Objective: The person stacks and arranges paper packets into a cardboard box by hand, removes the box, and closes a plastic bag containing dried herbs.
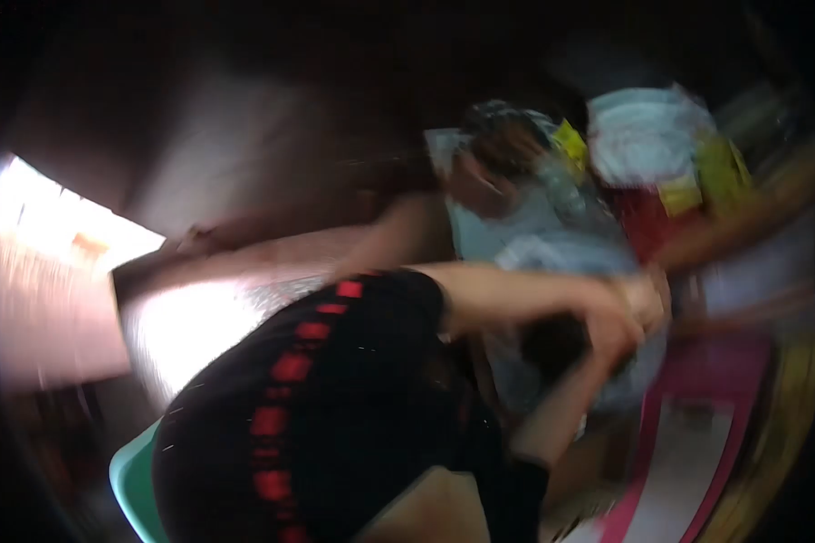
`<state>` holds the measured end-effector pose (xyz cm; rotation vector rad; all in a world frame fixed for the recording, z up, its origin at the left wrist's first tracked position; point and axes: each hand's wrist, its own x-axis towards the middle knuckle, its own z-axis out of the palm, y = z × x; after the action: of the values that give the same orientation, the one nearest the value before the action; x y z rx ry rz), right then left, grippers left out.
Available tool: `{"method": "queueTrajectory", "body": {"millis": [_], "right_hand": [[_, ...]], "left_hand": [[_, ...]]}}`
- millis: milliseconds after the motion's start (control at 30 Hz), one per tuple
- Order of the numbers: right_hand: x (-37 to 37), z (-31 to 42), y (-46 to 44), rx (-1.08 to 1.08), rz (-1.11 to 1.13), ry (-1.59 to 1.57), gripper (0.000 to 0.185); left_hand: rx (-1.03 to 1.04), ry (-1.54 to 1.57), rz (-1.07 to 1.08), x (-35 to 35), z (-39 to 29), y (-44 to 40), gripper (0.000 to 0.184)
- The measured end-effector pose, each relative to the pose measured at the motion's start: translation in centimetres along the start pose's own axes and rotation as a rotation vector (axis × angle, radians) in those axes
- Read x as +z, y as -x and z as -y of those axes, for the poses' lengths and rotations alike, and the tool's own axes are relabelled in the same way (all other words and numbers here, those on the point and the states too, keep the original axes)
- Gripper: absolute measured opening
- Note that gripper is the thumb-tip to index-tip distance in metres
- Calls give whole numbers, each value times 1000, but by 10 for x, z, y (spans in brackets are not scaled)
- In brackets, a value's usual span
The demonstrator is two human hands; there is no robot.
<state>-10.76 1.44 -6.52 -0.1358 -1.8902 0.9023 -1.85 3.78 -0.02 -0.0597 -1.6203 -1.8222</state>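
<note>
Plastic (507, 373), pale and blurred, lies under or around a dark item (551, 348); just beside, two hands (618, 324) overlap, their fingers' opening and hold impossible to tell. Slow, steady wrists should avoid tearing.

The room is dark, almost black along the top. On the left, a bright white opening (72, 217) shines, maybe a door or window. A pale, flat surface (59, 335) is just below it. Near that, a white patch of light (186, 339) glows. The walls and floor look blurry.
</note>
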Motion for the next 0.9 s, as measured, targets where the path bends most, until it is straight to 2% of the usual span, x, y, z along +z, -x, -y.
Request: {"method": "queueTrajectory", "body": {"millis": [33,100,167,200,233,267,300,333,367,433,500,533,600,633,700,733,800,900], "right_hand": [[-5,-8,-14,-387,237,-385,28],[-12,-13,-27,-468,583,-733,29],[-37,-26,-52,-482,675,-839,30],[-61,-17,-77,-705,577,-645,31],[-78,-16,-94,-520,707,-713,33],[-85,-28,-109,-325,824,-808,36],[-94,-53,-123,-308,787,-735,36],[-102,-72,-134,-302,720,-651,36],[-108,-88,-143,-298,661,-578,36],[-110,-160,-167,-339,589,-451,33],[-162,-207,-190,-264,550,-151,33],[-175,-248,-205,-317,518,-95,33],[-207,-304,-225,-298,398,209,35],[-220,-316,-233,-299,394,213,35],[-239,-324,-240,-332,313,468,41],[-242,-328,-242,-332,312,469,41],[-241,-323,-244,-327,388,732,46],[-232,-330,-243,-350,505,834,48]], "left_hand": [[-36,-5,4,-6,-2,3,45],[-123,-5,7,-18,0,6,43],[-195,25,-2,-27,5,6,41],[-241,56,3,-33,7,5,40],[-198,-43,-115,-32,11,7,36],[-240,15,-114,-37,13,3,36],[-193,106,-36,-52,29,-5,36],[-176,78,-55,-42,14,-3,35],[-195,10,-36,-57,30,-11,46],[-174,28,-21,-57,35,-16,44],[-164,31,-47,-57,22,-5,41],[-181,46,-75,-51,22,-3,42],[-215,79,-25,-58,31,-4,45],[-215,83,-22,-53,30,-3,45],[-190,20,-52,-38,24,-2,36],[-189,22,-50,-33,23,-1,36],[-196,19,-49,-29,23,0,38],[-164,-15,-38,-32,25,-1,41]]}}
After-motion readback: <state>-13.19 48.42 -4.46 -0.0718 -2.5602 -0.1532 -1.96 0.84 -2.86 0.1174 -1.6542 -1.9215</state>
